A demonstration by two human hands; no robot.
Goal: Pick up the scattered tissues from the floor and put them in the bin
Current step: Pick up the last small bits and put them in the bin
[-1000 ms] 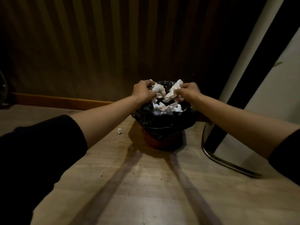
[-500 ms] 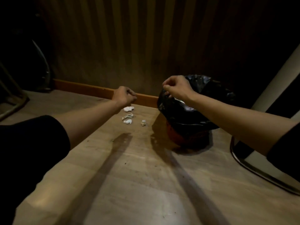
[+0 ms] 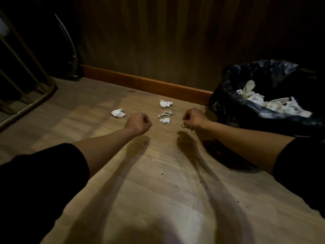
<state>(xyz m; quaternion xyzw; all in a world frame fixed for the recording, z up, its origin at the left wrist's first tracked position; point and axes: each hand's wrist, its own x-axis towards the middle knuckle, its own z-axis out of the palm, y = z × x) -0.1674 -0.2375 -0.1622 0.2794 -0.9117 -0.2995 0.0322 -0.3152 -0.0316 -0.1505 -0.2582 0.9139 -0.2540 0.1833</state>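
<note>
L hand [image 3: 139,123] is being held clenched over the floor [image 3: 158,182], nothing seen in it; R hand [image 3: 194,120] is curled at a small tissue scrap [image 3: 183,126], grasp can't be confirmed. Four crumpled tissues [image 3: 165,114] are lying between/near the hands; more are sitting in the bin [image 3: 228,103] at right.

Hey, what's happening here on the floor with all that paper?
A person is clearing crumpled tissues off the wooden floor into a bin lined with a black bag, which already holds a heap of them. Both fists hover low over the floor: the left hand is curled and seems empty, while the right hand is at a small scrap. Four tissues lie loose, one apart and three in a row.
</note>
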